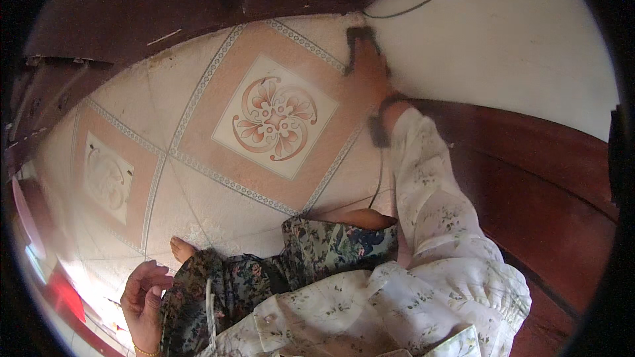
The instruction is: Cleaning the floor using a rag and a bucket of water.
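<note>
My right arm, in a white sleeve with a leafy print, reaches far forward. My right hand (pixel 369 69) is blurred low over the tiled floor, beside a pale panel. Its fingers appear closed around a dark object (pixel 360 34) whose kind I cannot make out. A dark band circles that wrist, and a small black block (pixel 378 131) with a thin cord sits beside it. At the lower left, my left hand (pixel 144 294) is beside my dark flowered trousers (pixel 198 284), its fingers loosely curved and apart, holding nothing. A gold bangle is on that wrist.
Patterned tiles (pixel 278 119) cover the floor. Dark brown furniture (pixel 198 0) with worn, peeling patches borders the far side. A reddish-brown wooden piece (pixel 529 192) stands at the right, below the pale panel (pixel 509 46). A black cable (pixel 433 1) runs across that panel. My bare toes (pixel 182 249) show at the left.
</note>
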The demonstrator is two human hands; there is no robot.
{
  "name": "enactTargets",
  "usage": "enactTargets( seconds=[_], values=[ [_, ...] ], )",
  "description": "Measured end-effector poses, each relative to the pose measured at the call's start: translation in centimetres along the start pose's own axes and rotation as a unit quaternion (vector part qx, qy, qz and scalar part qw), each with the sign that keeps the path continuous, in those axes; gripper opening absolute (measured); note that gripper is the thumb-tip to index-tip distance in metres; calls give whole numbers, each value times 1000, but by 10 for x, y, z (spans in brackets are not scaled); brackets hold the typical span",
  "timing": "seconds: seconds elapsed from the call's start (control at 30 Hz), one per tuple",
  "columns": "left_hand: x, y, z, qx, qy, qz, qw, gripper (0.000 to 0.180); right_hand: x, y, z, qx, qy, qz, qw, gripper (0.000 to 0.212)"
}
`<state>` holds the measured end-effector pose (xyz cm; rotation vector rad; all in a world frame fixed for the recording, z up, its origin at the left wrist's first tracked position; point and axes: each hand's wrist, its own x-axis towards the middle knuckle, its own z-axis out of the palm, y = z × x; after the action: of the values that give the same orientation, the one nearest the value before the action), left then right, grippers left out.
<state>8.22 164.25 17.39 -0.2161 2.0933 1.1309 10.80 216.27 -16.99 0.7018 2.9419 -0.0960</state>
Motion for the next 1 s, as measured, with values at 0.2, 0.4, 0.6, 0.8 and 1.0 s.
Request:
enactTargets(
  seconds=[0.2,0.4,0.6,0.8,1.0],
  values=[
    [-6,14,-6,-10,-25,5,1000,33,-56,4,-1,22,-86,79,993,95],
    [-27,26,-12,60,-18,32,998,32,-75,-36,11,2,-36,58,998,74],
    [-23,4,0,30,-14,44,998,35,-80,-129,27,117,52,-148,981,62],
    [-6,5,-1,6,-6,43,999,40,-39,-142,-14,290,150,-100,940,45],
    [-18,12,-6,18,-16,19,1000,38,-66,-17,-2,194,148,82,966,63]
  ],
)
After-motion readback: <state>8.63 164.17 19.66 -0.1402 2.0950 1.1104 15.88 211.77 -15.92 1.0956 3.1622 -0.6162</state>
